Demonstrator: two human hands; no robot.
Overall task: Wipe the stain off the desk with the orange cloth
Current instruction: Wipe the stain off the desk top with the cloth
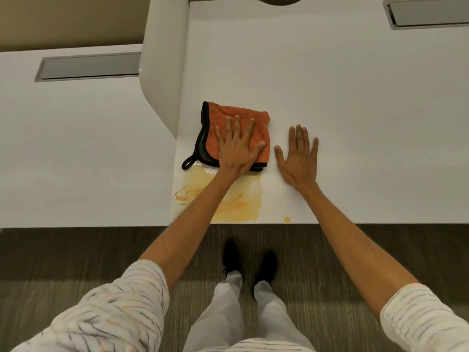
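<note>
An orange cloth [220, 115] with a black edge and a small loop lies folded on the white desk [355, 123]. My left hand [237, 146] presses flat on top of it, fingers spread. Just below the cloth a yellow-orange stain [243, 201] spreads to the desk's front edge, partly hidden by my left forearm. A small yellow drop [287, 219] sits at the edge to the right. My right hand [300, 158] rests flat and empty on the bare desk, right of the cloth.
A white rounded divider panel [162, 67] stands left of the cloth, between this desk and the neighbouring one [76, 148]. Grey cable slots sit at the back left [88, 66] and back right [426, 13]. Below the desk edge are carpet and my shoes.
</note>
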